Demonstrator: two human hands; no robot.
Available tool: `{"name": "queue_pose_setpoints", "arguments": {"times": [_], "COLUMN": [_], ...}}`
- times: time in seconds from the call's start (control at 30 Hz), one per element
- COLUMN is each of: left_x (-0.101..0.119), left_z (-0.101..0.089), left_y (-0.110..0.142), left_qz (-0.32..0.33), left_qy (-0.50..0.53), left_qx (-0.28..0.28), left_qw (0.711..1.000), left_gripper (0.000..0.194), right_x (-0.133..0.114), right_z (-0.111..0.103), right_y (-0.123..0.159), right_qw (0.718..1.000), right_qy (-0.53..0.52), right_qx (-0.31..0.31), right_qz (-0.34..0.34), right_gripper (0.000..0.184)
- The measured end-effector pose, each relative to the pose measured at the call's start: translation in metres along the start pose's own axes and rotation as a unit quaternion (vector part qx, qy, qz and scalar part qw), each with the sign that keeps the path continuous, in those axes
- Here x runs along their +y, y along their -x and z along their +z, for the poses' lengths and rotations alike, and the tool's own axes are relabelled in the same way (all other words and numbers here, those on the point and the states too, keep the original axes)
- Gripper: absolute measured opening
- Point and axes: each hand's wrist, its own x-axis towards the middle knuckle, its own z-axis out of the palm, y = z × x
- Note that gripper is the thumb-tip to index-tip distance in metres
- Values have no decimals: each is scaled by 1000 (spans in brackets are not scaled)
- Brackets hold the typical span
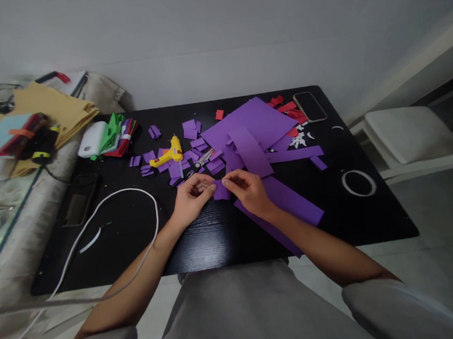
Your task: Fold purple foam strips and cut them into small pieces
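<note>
My left hand (192, 197) and my right hand (247, 189) meet over the black table (215, 236), both pinching a small purple paper piece (221, 192) between their fingertips. Under my right forearm lies a long purple strip (290, 201). Just beyond my hands lie scissors (202, 162), a yellow glue gun (169, 154) and several small folded purple pieces (190, 129). Large purple sheets (254, 122) are spread behind them.
A phone (309, 106) and red scraps (290, 109) lie at the far right. A white tape ring (358, 183) sits on the right. A white cable (109, 202) loops on the left. Coloured paper stack (117, 135) and white device (91, 140) at far left.
</note>
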Motion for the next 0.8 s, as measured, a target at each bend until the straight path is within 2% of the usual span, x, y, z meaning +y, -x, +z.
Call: {"name": "queue_pose_setpoints", "arguments": {"times": [0.33, 0.8], "left_x": [-4, -3], "left_z": [1, 1], "left_y": [0, 1], "left_qz": [29, 41], "left_qy": [-26, -53], "left_qx": [23, 3], "left_qw": [999, 998], "left_gripper": [22, 21], "right_x": [6, 6], "right_z": [3, 3], "right_y": [0, 0], "right_qw": [999, 1000], "right_qy": [-27, -4], "right_qx": [-17, -21], "right_qz": [17, 11], "right_gripper": [19, 16]}}
